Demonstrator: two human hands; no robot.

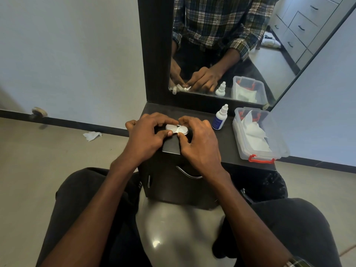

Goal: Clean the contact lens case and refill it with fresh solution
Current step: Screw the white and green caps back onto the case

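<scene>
A small white contact lens case (176, 129) with two round lidded wells lies on the dark counter (227, 149), just in front of me. My left hand (146, 135) pinches its left well between thumb and fingers. My right hand (198, 141) pinches the right well the same way. A white solution bottle (220, 117) with a blue label and a pointed cap stands upright to the right of my hands, untouched.
A clear plastic box (260, 135) with red latches holds white tissues at the counter's right end. A mirror (240, 45) rises behind the counter. A crumpled tissue (92, 135) lies on the floor at the left. My knees flank the cabinet below.
</scene>
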